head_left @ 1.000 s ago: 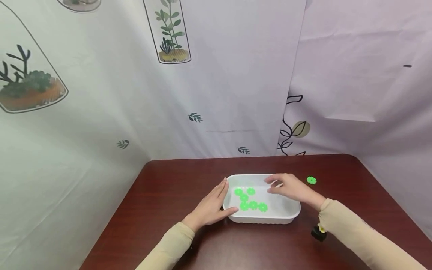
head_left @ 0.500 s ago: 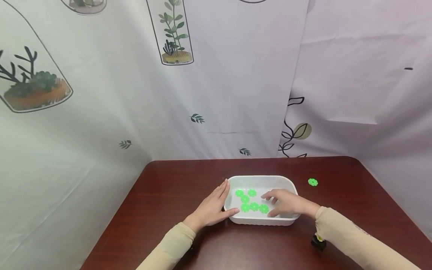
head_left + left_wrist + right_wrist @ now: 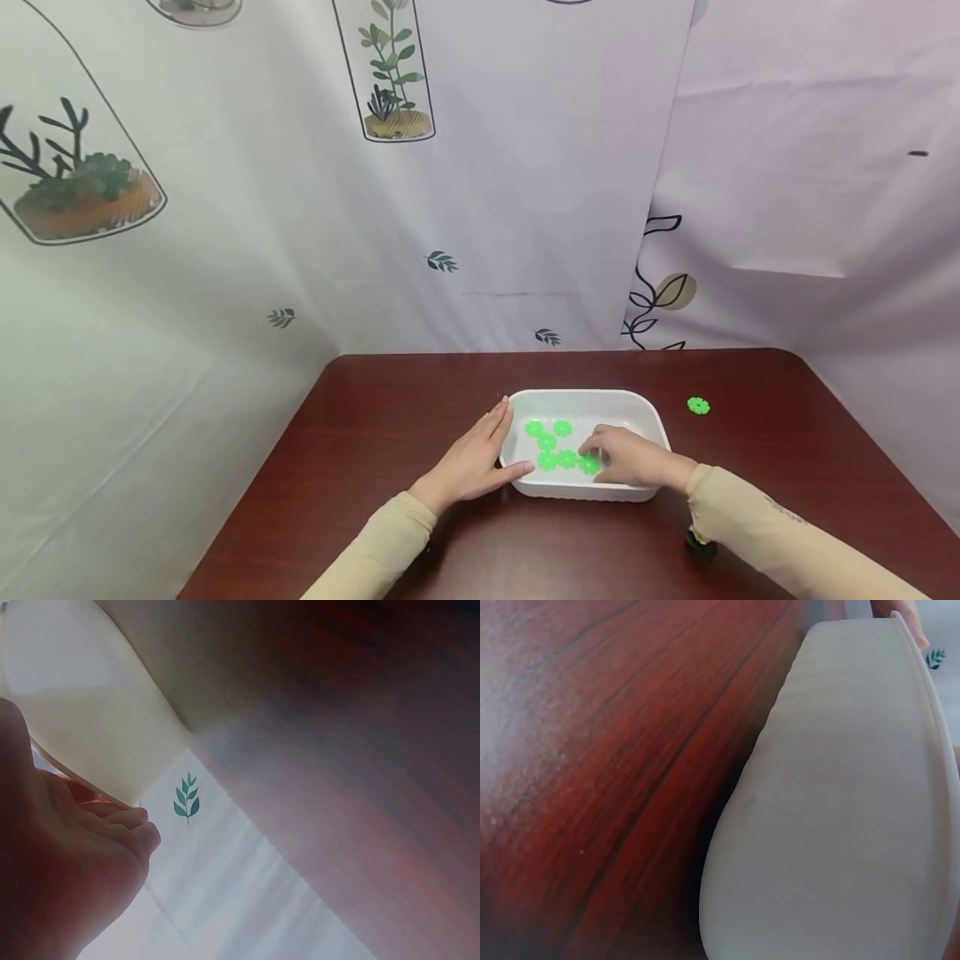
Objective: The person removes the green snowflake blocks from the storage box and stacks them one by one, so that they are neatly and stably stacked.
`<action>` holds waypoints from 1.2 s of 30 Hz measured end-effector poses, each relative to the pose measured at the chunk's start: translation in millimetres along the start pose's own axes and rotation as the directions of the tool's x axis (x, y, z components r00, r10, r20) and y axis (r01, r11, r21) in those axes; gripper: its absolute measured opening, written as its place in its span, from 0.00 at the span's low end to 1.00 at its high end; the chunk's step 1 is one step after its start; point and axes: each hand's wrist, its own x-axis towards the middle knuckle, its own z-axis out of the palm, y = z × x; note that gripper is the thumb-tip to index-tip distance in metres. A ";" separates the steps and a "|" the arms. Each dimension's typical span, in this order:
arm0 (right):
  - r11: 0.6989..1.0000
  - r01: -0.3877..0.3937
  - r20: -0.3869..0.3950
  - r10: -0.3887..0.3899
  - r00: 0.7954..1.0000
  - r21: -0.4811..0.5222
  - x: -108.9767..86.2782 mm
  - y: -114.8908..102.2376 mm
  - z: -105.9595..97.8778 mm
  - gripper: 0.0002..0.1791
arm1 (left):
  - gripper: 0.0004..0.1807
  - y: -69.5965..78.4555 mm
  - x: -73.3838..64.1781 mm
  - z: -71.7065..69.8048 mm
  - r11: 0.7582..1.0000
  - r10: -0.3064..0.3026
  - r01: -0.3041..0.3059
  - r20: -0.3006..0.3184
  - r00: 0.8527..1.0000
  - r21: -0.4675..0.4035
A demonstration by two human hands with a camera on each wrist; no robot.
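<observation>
A white oblong tray stands on the dark red table, with several green flower-shaped discs lying flat in its left part. My left hand rests against the tray's left end, fingers straight along the rim and thumb over the near left corner. Inside the tray, my right hand has its fingers and thumb curled round the rightmost green flower-shaped disc, which is partly covered by the fingertips. The right wrist view shows mainly the outer wall of the tray.
Beyond the tray's right end, a single green disc lies on the table. Patterned white cloth hangs behind the table and along its sides. A small black object shows under the right sleeve.
My right hand has moved from the tray's far side down toward the near side, onto the rightmost disc, and its fingers have drawn in. The left hand stays against the tray.
</observation>
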 end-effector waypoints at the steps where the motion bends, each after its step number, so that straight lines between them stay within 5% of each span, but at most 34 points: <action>1: 1.000 -0.004 0.002 0.004 1.000 0.003 0.2 0.2 0.5 0.19 | 0.54 0.3 0.1 -0.1 1.000 -0.001 0.001 0.002 1.000 -0.003; 17: 0.997 -0.048 0.000 0.048 0.999 0.056 2.2 -4.0 0.8 0.12 | 0.55 -1.9 -1.3 1.4 1.000 -0.005 0.005 -0.010 1.000 -0.015; 28: 0.984 -0.146 0.018 0.145 0.989 0.103 0.8 -6.9 2.9 0.13 | 0.55 -0.3 -2.0 2.5 1.000 0.006 -0.006 -0.015 1.000 -0.006; 36: 0.983 -0.132 0.002 0.133 0.991 0.132 1.6 -5.4 5.7 0.13 | 0.55 -1.2 -1.2 2.6 1.000 0.031 -0.031 -0.041 0.999 0.005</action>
